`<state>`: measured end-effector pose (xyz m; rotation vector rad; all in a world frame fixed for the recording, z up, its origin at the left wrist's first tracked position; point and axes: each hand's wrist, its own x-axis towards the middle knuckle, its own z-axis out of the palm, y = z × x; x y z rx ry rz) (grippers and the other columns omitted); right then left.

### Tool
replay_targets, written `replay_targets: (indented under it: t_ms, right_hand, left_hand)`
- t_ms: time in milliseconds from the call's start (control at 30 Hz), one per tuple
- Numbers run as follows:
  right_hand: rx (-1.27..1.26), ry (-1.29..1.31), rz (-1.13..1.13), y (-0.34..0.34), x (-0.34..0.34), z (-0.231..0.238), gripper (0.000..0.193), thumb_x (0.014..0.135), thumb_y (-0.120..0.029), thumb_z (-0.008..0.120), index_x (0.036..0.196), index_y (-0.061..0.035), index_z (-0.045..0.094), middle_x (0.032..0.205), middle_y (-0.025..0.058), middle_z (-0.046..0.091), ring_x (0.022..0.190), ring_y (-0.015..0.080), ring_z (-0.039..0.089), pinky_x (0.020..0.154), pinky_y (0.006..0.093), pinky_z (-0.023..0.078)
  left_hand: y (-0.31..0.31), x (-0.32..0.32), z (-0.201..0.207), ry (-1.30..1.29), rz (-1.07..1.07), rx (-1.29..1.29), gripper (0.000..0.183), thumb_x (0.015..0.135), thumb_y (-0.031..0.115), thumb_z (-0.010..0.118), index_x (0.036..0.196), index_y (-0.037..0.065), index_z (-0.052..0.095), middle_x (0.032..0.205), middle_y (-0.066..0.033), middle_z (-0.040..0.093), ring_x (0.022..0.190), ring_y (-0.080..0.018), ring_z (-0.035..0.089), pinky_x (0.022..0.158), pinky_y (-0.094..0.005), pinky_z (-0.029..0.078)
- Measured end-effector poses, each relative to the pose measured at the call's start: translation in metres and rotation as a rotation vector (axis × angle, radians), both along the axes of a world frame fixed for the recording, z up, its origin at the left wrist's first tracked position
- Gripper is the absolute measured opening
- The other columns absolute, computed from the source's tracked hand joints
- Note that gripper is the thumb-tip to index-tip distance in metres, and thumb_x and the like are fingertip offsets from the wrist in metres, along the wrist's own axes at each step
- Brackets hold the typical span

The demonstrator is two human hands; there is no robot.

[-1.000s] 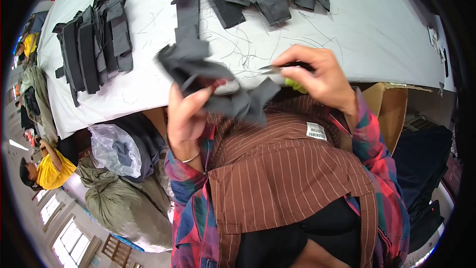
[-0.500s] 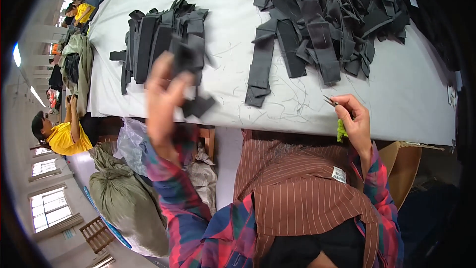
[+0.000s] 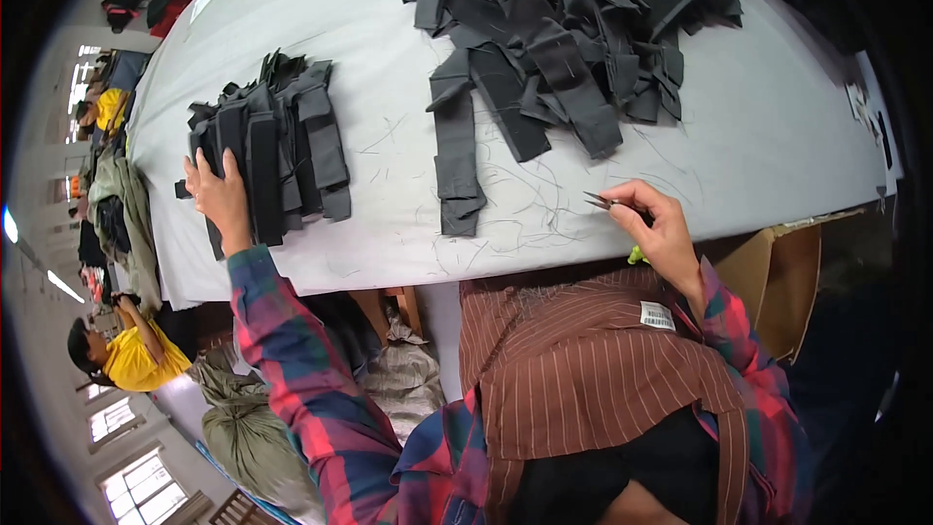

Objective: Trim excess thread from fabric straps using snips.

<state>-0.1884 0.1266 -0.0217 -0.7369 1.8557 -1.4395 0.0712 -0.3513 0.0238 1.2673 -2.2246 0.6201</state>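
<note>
My left hand [image 3: 221, 202] lies on the near left side of a neat stack of dark grey fabric strips [image 3: 264, 151], its fingers spread and flat against the cloth. Nothing shows gripped in it; the thumb is partly out of sight. At the right, over the table's near edge, my right hand [image 3: 657, 233] is closed around a pair of thread snips [image 3: 600, 201]. Their pointed metal blades stick out to the left, and a bit of yellow-green shows below the hand. A larger, tangled heap of dark grey strips [image 3: 573, 49] lies beyond, with one strip [image 3: 457, 175] hanging toward me.
Loose thread ends are scattered over the white table cover [image 3: 389, 253]. An open cardboard box [image 3: 777, 277] stands below the table at right. Olive cloth bundles [image 3: 258, 437] sit at lower left. A person in a yellow top [image 3: 141, 358] works farther left.
My left hand has carried a dark fabric strip leftward onto the smaller stack and now rests there with spread fingers. My right hand keeps the snips. The view has shifted.
</note>
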Motion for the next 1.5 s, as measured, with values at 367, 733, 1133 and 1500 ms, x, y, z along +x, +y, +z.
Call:
replay_targets:
  t_ms: [367, 733, 1133, 1500]
  right_hand:
    - [-0.088, 0.107, 0.15, -0.014, 0.02, 0.006, 0.017, 0.088, -0.01, 0.063, 0.102, -0.0008, 0.064, 0.083, 0.0052, 0.067, 0.077, 0.0095, 0.059, 0.072, 0.0247, 0.047]
    - [-0.107, 0.243, 0.12, -0.01, 0.027, 0.014, 0.019, 0.086, -0.013, 0.064, 0.103, -0.0035, 0.064, 0.087, 0.0087, 0.067, 0.075, 0.0176, 0.062, 0.068, 0.0285, 0.048]
    - [-0.152, 0.657, 0.22, -0.056, 0.044, 0.002, 0.019, 0.082, -0.014, 0.065, 0.1, -0.008, 0.066, 0.085, 0.007, 0.065, 0.071, 0.0222, 0.06, 0.065, 0.032, 0.047]
    - [-0.15, 0.696, 0.09, -0.058, 0.055, -0.003, 0.016, 0.08, -0.01, 0.067, 0.095, -0.0089, 0.067, 0.077, 0.0056, 0.063, 0.067, 0.022, 0.059, 0.059, 0.0312, 0.045]
  left_hand:
    - [0.258, -0.117, -0.068, 0.145, -0.512, 0.559, 0.061, 0.077, 0.027, 0.071, 0.126, -0.002, 0.051, 0.098, -0.0183, 0.056, 0.081, -0.0317, 0.058, 0.074, -0.0344, 0.048]
    - [0.313, -0.056, -0.036, 1.181, -0.435, 2.06, 0.058, 0.08, 0.007, 0.051, 0.136, -0.003, 0.037, 0.093, -0.0123, 0.052, 0.07, -0.0218, 0.06, 0.067, -0.0347, 0.053]
    - [0.353, -0.033, -0.067, 1.697, -0.417, 2.372, 0.048, 0.099, 0.049, 0.036, 0.112, 0.005, 0.05, 0.096, -0.0078, 0.052, 0.071, -0.0173, 0.048, 0.056, -0.0327, 0.046]
    - [0.359, -0.04, -0.063, 1.772, -0.485, 2.405, 0.048, 0.099, 0.047, 0.034, 0.108, 0.002, 0.051, 0.096, -0.007, 0.049, 0.073, -0.0172, 0.043, 0.058, -0.0303, 0.042]
